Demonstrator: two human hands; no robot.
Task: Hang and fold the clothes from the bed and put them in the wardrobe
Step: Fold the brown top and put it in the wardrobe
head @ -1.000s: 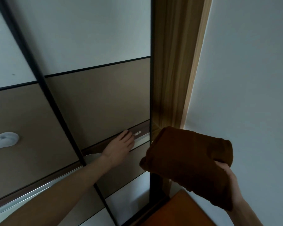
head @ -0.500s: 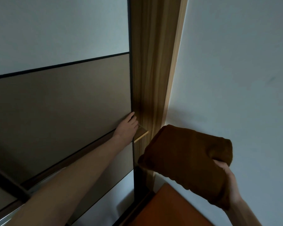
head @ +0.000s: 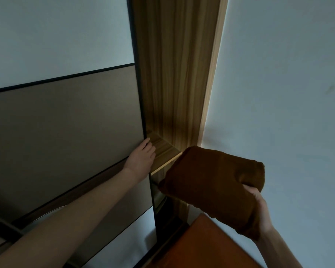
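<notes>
A: Where the sliding door (head: 66, 122) ends at its dark edge, how wide is the wardrobe (head: 174, 74) opening?
B: Narrow; one wooden shelf (head: 163, 151) shows.
A: The hands?
B: Left hand (head: 141, 161) flat at the door edge, fingers together. Right hand (head: 259, 213) grips the folded brown garment (head: 211, 186) just beside the shelf's front edge.

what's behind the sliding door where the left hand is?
Behind the sliding door, a wooden shelf and wood side panel show in the gap. The rest is covered.
</notes>
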